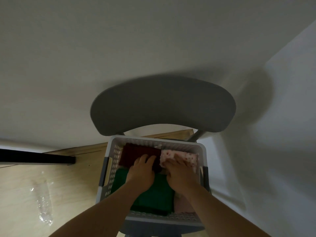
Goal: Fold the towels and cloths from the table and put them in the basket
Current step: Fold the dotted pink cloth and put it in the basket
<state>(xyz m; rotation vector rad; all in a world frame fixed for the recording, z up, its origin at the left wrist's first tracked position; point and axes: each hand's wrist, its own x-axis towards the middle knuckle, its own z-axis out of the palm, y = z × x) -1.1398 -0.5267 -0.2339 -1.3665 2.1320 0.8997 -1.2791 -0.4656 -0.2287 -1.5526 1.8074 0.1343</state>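
A white perforated basket (114, 158) stands on a grey chair below me. Inside lie a folded dark red cloth (131, 154) at the back left, a white cloth with red dots (188, 156) at the back right, a green towel (153, 197) in front and a pale pink cloth (183, 205) at the front right. My left hand (142, 171) rests with straight fingers on the dark red cloth. My right hand (179, 171) lies flat on the dotted cloth, pressing it down.
The grey chair backrest (162, 105) curves just behind the basket. White walls rise behind and to the right. A black bar (35, 158) lies left above the wooden floor (68, 178), where crumpled clear plastic (42, 202) lies.
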